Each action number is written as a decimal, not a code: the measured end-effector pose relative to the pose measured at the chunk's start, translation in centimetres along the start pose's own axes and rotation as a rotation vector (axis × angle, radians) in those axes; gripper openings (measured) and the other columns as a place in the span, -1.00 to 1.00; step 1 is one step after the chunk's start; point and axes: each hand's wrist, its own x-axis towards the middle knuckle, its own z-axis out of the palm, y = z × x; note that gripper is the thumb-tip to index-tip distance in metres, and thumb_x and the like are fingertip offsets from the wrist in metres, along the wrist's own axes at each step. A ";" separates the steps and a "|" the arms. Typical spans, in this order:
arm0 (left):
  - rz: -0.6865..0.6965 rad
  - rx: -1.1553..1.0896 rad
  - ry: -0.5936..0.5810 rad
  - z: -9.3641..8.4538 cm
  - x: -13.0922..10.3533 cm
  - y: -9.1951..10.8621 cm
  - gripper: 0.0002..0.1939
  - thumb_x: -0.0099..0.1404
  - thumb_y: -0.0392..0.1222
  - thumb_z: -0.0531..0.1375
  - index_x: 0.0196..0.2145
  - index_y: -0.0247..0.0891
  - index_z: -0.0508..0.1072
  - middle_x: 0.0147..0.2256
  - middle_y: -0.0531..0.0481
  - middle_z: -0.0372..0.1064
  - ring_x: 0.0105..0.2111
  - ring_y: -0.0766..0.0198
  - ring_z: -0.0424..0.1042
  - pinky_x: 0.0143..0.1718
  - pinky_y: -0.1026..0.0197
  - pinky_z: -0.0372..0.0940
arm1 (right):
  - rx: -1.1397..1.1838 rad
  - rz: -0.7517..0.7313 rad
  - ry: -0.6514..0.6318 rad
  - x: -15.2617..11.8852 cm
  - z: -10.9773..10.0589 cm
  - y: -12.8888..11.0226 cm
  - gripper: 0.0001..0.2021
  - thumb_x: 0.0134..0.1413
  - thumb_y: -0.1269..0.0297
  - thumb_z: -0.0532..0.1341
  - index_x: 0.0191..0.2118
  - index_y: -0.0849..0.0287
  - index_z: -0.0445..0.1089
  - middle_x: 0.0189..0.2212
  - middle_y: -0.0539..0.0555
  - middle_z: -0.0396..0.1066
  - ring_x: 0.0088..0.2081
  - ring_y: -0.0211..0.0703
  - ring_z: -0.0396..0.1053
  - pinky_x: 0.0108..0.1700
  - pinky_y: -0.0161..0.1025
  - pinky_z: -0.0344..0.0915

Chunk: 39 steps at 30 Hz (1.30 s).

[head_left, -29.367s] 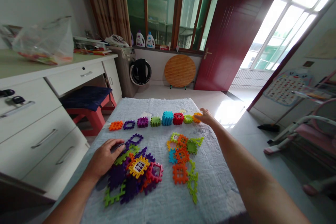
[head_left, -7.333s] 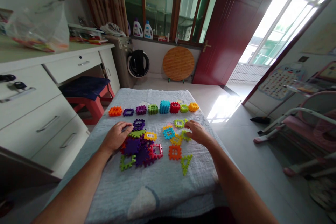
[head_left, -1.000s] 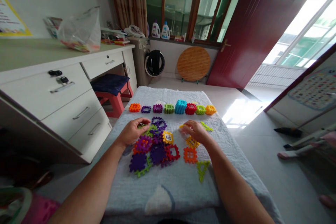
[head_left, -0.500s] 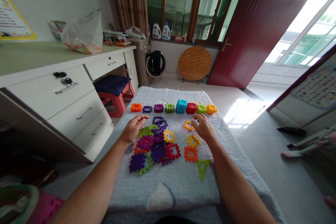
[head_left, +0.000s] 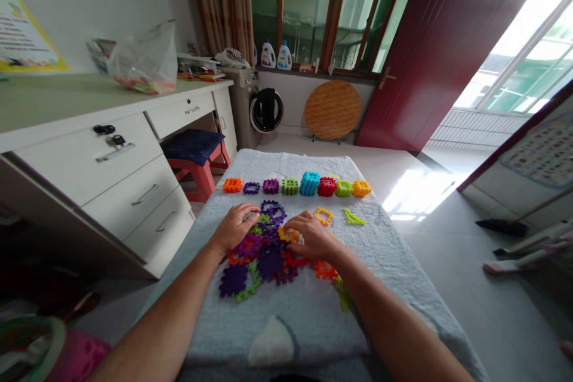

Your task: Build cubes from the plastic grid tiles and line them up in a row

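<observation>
Notched plastic building pieces lie in a loose pile on the cloth-covered table. My right hand reaches over the pile's right side, its fingers and thumb closing round a yellow square piece. Part of that piece is hidden by the fingers. My left hand hovers at the pile's left edge, thumb apart from curved fingers, over a green piece it partly covers. Around them are dark purple squares, a magenta piece and purple frames. Beneath my right hand a red piece shows partly.
A row of sorted stacks crosses the table's far side, among them a tall blue stack and a red stack. A yellow ring and green triangle lie apart. A white desk and stool stand left.
My right hand has moved left and nearer, from beside the yellow ring onto the yellow square piece, uncovering the green triangle. My left hand has shifted slightly right, over the green piece.
</observation>
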 end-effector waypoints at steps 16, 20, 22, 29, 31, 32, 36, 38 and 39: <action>-0.057 -0.124 -0.102 -0.5 -0.2 1.6 -0.63 0.28 0.04 0.02 -0.21 -0.20 0.52 -0.15 -0.06 0.51 -0.09 0.11 0.43 0.03 0.10 0.26 | -0.035 0.286 0.181 -1.0 -1.3 3.0 -0.76 0.03 0.41 0.18 -0.13 0.17 0.41 -0.27 0.09 0.41 -0.24 -0.14 0.32 -0.13 -0.20 0.23; -0.047 -0.140 -0.049 -0.4 -0.2 1.5 -0.63 0.28 0.05 0.03 -0.21 -0.21 0.51 -0.14 -0.06 0.49 -0.07 0.11 0.42 0.04 0.09 0.24 | -0.147 0.301 0.264 -1.5 -2.0 3.6 -0.77 0.07 0.35 0.19 -0.11 0.15 0.40 -0.18 0.14 0.37 -0.11 -0.04 0.25 -0.01 -0.11 0.18; -0.042 -0.129 -0.020 -0.4 -0.2 1.4 -0.64 0.28 0.05 0.04 -0.20 -0.21 0.50 -0.14 -0.08 0.48 -0.06 0.10 0.40 0.07 0.08 0.22 | -0.172 0.313 0.231 -1.7 -2.2 3.7 -0.76 0.05 0.25 0.23 -0.12 0.14 0.42 -0.20 0.13 0.35 -0.13 -0.03 0.23 -0.03 -0.10 0.17; -0.064 -0.111 0.026 -0.5 -0.2 1.1 -0.65 0.27 0.03 0.04 -0.21 -0.22 0.48 -0.15 -0.10 0.47 -0.07 0.10 0.39 0.07 0.05 0.21 | -0.282 0.344 0.014 -1.6 -0.8 2.7 -0.52 -0.26 -0.06 0.39 -0.21 0.12 0.44 -0.21 0.12 0.29 -0.12 0.02 0.16 -0.06 -0.05 0.12; -0.062 -0.110 0.024 -0.5 -0.2 1.2 -0.65 0.27 0.04 0.04 -0.22 -0.22 0.49 -0.16 -0.08 0.47 -0.08 0.11 0.40 0.06 0.07 0.22 | -0.258 0.343 0.030 -1.5 -0.9 2.9 -0.56 -0.25 0.00 0.39 -0.22 0.12 0.43 -0.23 0.10 0.29 -0.14 0.00 0.17 -0.06 -0.07 0.13; -0.061 -0.108 0.023 -0.5 -0.2 1.2 -0.66 0.27 0.04 0.04 -0.22 -0.21 0.49 -0.16 -0.08 0.47 -0.08 0.11 0.40 0.06 0.07 0.23 | -0.234 0.345 0.058 -1.6 -1.1 3.2 -0.57 -0.22 0.04 0.38 -0.19 0.13 0.42 -0.23 0.09 0.30 -0.14 -0.02 0.19 -0.06 -0.08 0.14; -0.063 -0.093 0.030 -0.5 -0.2 1.2 -0.67 0.27 0.03 0.05 -0.22 -0.21 0.49 -0.17 -0.07 0.48 -0.08 0.10 0.41 0.05 0.08 0.23 | -0.153 0.412 0.304 -2.3 -2.9 5.6 -0.61 -0.11 0.15 0.31 -0.10 0.13 0.38 -0.21 0.10 0.31 -0.17 -0.04 0.25 -0.07 -0.10 0.19; -0.062 -0.082 0.034 -0.4 -0.1 1.0 -0.67 0.27 0.03 0.05 -0.23 -0.20 0.48 -0.17 -0.07 0.48 -0.08 0.10 0.41 0.05 0.09 0.22 | -0.152 0.465 0.432 -2.8 -3.7 6.9 -0.60 -0.07 0.15 0.28 -0.07 0.13 0.37 -0.19 0.13 0.30 -0.15 -0.02 0.27 -0.06 -0.08 0.20; -0.060 -0.077 0.035 -0.4 -0.1 0.9 -0.67 0.27 0.04 0.06 -0.23 -0.20 0.48 -0.17 -0.06 0.48 -0.08 0.11 0.41 0.06 0.09 0.22 | -0.157 0.486 0.464 -3.0 -4.0 7.4 -0.59 -0.06 0.13 0.28 -0.06 0.13 0.37 -0.18 0.13 0.30 -0.14 0.00 0.27 -0.05 -0.07 0.20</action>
